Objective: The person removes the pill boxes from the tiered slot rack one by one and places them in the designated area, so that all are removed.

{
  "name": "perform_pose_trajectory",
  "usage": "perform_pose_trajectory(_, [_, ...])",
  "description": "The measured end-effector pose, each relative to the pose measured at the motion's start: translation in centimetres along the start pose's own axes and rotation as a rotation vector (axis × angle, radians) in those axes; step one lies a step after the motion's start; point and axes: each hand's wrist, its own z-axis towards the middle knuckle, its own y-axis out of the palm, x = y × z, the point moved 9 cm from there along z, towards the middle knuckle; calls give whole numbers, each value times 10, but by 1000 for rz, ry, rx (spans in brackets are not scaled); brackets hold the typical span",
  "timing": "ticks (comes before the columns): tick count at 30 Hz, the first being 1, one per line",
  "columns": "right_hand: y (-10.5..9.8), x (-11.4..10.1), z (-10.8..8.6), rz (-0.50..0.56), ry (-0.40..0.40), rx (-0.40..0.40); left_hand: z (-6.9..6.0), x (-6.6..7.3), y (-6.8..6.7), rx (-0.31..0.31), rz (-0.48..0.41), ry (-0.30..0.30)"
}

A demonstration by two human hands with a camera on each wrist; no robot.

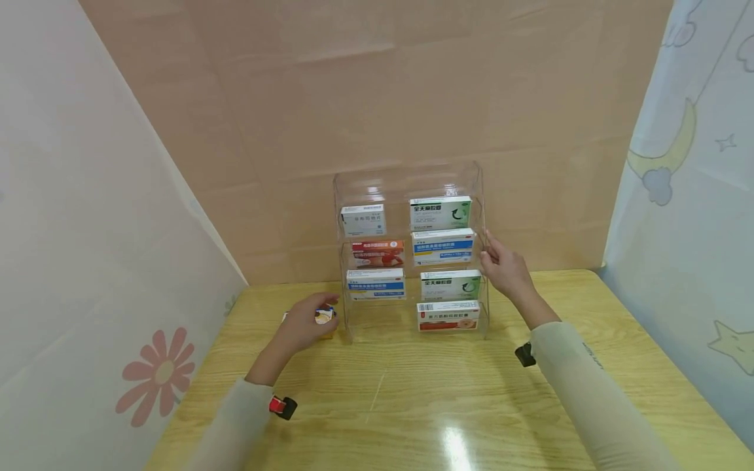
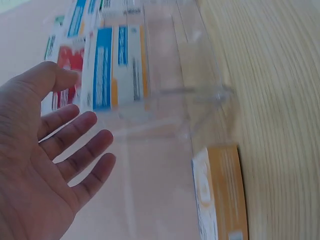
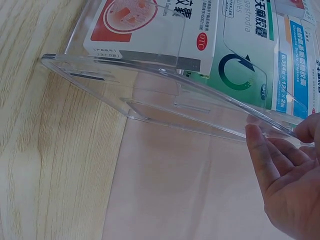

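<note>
A clear acrylic display rack [image 1: 377,327] stands on the table, its tiers carrying several medicine boxes. My right hand [image 1: 508,267] pinches the rack's right side edge between thumb and fingers, as the right wrist view shows. On the other side, my left hand [image 1: 302,322] hovers by the rack's left edge, its fingers [image 2: 92,170] loosely spread and holding nothing. A small orange and white box [image 2: 227,192] stands on the table beside the rack, apart from the left fingers in the left wrist view. In the head view that hand partly hides it.
On the rack are a red box [image 1: 378,254], blue and white boxes [image 1: 376,285], green and white boxes [image 1: 440,213], a plain white box [image 1: 363,221] and a red and white box [image 1: 449,317]. Behind the wooden table [image 1: 353,392] hangs a brown backdrop [image 1: 383,85]; patterned sheets flank both sides.
</note>
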Motion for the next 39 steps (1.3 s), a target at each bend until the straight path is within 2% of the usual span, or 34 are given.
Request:
perform_pose_trajectory(5, [0,2,0,-1,2,-3,4,23,16,-29,-39,31])
perform_pose_trajectory(19, [0,1,0,-10,12,10,26,58,69,-124,-128,55])
perform_pose_trajectory(24, [-1,0,0,-5,9,16,35,68,89,-157,-194,59])
perform_pose_trajectory(27, [-2,-1,0,-8,4,20,41,73,100,-168,-219,38])
perform_pose_trajectory(32, [-2,2,0,4,12,13,49,76,118,-172,-192,-6])
perform_pose_trajectory(39, [1,4,1,21,-2,9,58,77,130,-148,-196,-31])
